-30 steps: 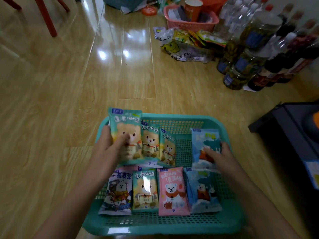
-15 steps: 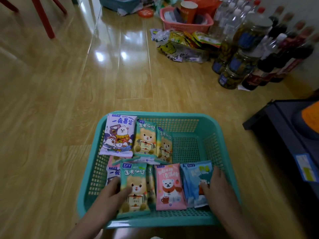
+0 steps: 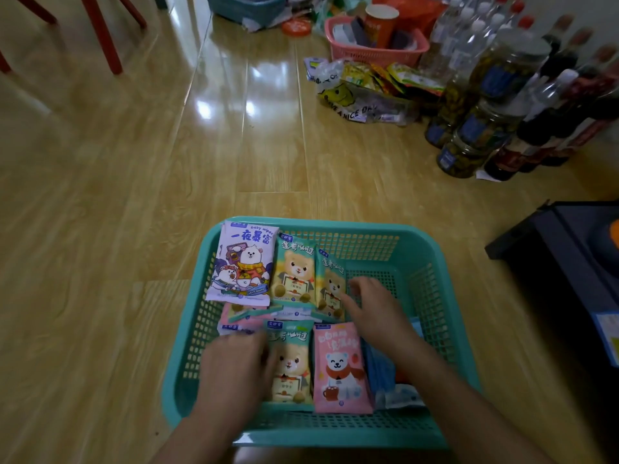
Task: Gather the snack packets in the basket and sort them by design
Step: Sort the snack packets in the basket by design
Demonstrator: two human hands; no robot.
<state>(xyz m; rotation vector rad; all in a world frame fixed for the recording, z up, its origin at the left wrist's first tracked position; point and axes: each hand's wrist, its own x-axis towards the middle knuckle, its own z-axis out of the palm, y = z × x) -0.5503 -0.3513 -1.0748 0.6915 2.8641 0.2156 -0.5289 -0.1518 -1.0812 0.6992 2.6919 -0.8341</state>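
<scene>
I'm mid-sort in the teal basket (image 3: 335, 433): my right hand (image 3: 371, 313), fingers spread, touches the far green bear packet (image 3: 330, 286), my left hand (image 3: 234, 370), hold too blurred to tell, covers the near-left corner, and next the near green bear packet (image 3: 291, 363) should probably join its twins.

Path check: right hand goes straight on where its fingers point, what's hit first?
Probably the rightmost green bear packet in the back row; the right hand looks almost on its edge, though depth is unclear.
</scene>
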